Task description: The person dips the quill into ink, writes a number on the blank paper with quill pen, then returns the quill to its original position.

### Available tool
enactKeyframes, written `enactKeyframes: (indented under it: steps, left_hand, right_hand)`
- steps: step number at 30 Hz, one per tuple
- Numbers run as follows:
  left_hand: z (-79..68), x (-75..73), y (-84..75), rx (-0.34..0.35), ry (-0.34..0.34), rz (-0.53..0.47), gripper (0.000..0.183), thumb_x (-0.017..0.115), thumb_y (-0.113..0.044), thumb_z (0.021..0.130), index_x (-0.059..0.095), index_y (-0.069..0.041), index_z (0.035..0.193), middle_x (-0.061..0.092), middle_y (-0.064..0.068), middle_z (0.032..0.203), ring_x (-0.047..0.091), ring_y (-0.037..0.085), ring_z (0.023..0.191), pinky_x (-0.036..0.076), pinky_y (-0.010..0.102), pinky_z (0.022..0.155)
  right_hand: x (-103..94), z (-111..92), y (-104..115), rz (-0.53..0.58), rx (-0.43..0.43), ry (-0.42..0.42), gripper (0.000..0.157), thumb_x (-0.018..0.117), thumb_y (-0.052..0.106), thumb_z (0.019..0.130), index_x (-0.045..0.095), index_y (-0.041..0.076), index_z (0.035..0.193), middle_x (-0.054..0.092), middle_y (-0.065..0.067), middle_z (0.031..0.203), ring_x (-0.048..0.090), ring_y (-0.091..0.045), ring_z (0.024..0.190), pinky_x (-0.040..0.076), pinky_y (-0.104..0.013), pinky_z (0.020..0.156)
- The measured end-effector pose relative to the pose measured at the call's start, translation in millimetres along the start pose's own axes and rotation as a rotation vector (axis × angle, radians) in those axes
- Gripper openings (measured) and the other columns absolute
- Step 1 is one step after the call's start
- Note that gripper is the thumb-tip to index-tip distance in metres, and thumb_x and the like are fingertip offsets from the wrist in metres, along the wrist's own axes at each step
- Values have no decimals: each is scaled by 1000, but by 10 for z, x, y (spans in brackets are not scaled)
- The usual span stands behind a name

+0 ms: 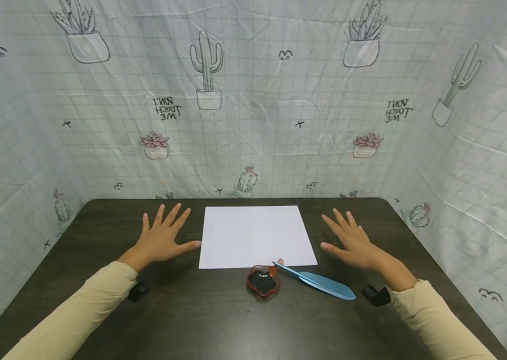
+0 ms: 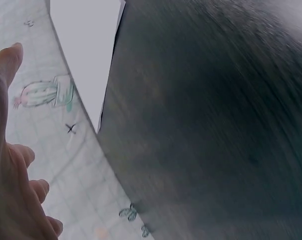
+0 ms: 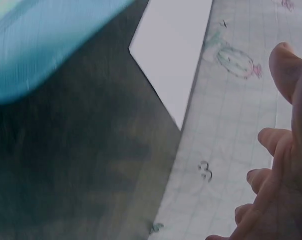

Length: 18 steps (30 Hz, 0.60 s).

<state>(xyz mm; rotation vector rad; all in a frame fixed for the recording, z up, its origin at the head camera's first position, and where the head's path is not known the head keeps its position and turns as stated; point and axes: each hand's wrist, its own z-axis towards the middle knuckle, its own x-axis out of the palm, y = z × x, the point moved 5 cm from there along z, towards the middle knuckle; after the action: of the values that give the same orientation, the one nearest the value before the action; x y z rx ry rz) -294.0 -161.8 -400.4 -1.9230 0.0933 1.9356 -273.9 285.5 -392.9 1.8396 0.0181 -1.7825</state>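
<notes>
A sheet of white paper [image 1: 255, 237] lies on the dark table between the two hands. My left hand [image 1: 160, 239] is spread palm down to the left of the sheet, its thumb tip close to the paper's edge. On the other side, my right hand [image 1: 354, 245] is likewise spread and holds nothing. Whether either palm touches the table I cannot tell. Near the sheet's front edge sits a small reddish, flower-shaped ink dish [image 1: 263, 281] with dark contents. A blue feather quill pen [image 1: 321, 284] lies slantwise, its tip by the dish; its vane [image 3: 46, 45] fills a corner of the right wrist view.
The dark wooden table [image 1: 190, 320] has rounded far corners. A pale grid-patterned cloth [image 1: 262, 140] with cactus drawings hangs behind it and along both sides. Dark wrist camera mounts [image 1: 376, 296] sit under the beige sleeves [image 1: 433, 315].
</notes>
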Motion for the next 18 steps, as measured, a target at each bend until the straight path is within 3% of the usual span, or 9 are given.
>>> enactKeyframes:
  steps: [9, 18]
  left_hand:
    - [206, 243, -172, 35, 12, 7, 97, 54, -72, 82, 18, -19, 155, 8, 13, 161, -5, 46, 144, -10, 72, 104]
    - [348, 538, -155, 46, 84, -35, 95, 56, -68, 83, 20, -18, 155, 10, 14, 160, -1, 47, 144, -5, 74, 104]
  right_hand:
    - [325, -37, 189, 75, -73, 34, 77, 58, 43, 95, 20, 11, 154, 2, -20, 160, -11, -46, 143, 1, -76, 102]
    - [596, -84, 392, 195, -135, 64, 76, 60, 42, 94, 22, 15, 154, 8, -17, 160, -5, -47, 143, 15, -73, 103]
